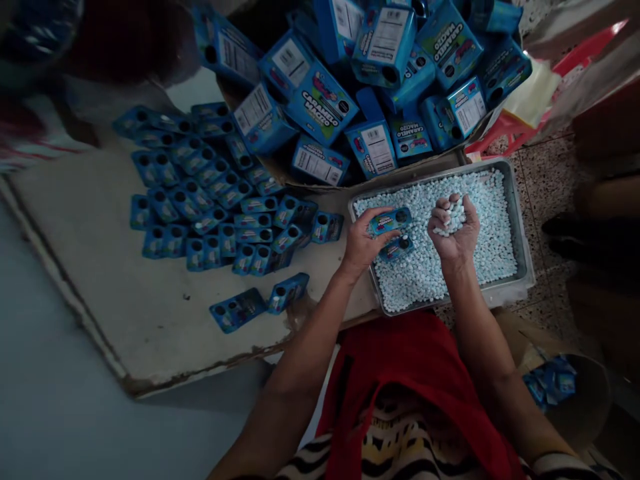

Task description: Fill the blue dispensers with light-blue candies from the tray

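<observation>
My left hand (pixel 364 239) is closed around two small blue candy boxes (pixel 391 220), keeping them over the left side of a metal tray (pixel 523 257). Each box has a dark round hole on its top face, and a white piece shows at the hole of the lower one. Palm up over the tray, my right hand (pixel 457 237) curls its fingers around a heap of small white and pale-blue candies (pixel 453 219). A thick layer of the same loose candies (pixel 410 280) covers the tray's bottom.
Rows of small blue boxes (pixel 200 193) stand on the table (pixel 100 267) to the left. Two more pairs (pixel 237 310) lie nearer its front edge. Behind the tray, a large carton holds many bigger blue boxes (pixel 320 100). A bag with blue packets (pixel 550 383) is at lower right.
</observation>
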Demonstrator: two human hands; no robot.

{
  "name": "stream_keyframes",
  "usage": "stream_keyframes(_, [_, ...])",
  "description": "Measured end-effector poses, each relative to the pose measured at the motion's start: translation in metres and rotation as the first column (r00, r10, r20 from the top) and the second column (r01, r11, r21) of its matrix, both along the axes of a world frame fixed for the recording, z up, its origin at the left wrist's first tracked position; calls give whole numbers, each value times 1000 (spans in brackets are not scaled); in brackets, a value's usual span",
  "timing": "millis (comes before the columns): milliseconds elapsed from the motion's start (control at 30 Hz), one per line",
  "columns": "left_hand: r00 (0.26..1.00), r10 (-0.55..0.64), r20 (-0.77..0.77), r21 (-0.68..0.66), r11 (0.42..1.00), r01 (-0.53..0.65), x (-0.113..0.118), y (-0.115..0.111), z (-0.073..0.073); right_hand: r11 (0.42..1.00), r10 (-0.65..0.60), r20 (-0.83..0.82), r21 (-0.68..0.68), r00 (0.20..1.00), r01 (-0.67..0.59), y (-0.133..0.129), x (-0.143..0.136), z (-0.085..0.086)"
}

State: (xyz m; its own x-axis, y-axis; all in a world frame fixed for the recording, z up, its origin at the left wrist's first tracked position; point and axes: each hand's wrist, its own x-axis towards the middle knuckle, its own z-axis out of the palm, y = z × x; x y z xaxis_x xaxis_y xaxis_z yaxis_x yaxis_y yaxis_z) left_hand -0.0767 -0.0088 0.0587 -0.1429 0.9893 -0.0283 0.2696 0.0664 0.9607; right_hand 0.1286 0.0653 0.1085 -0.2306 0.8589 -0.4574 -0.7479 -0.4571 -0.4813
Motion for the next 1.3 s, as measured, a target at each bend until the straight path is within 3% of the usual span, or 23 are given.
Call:
stream_keyframes(167, [986,-138,-91,82,986,146,2,23,18,980,-73,234,197,970,27,4,-15,41])
stream_keyframes(267, [973,-196,-120,88,974,207,11,31,26,960,-139,402,278,905,24,3,-22,52])
stream_keyframes(400, [959,-240,-148,87,963,254,24,37,28,925,-231,459,378,858,47,2,-24,43])
stream_keyframes(600, [938,-277,-207,84,951,299,40,44,24,924,-345,571,348,745,161,2,-11,22])
stream_keyframes(700, [934,-286,-213,83,947,309,48,46,24,908,-385,530,366,756,206,2,-1,18])
stream_keyframes(800, [931,-299,-210,80,943,322,53,49,24,911,-401,318,235,859,338,3,17,8])
stream_keyframes(933, [948,-309,-73,43,949,313,45,52,21,887,-412,72,-198,908,418,4,51,-14])
stream_keyframes(1000, [943,-326,61,6,945,326,37,53,20,845,-391,88,-360,916,396,-1,68,-26])
stream_keyframes(1133, [921,-319,223,-29,942,333,23,50,19,817,-235,167,-499,958,288,-23,95,-43])
stream_keyframes(1233, [943,-231,239,-15,970,242,10,36,23,769,-131,197,-599,972,225,-44,107,-49])
stream_keyframes(1300, [963,-144,226,-5,989,149,-3,15,26,759,-66,179,-629,982,166,-55,112,-49])
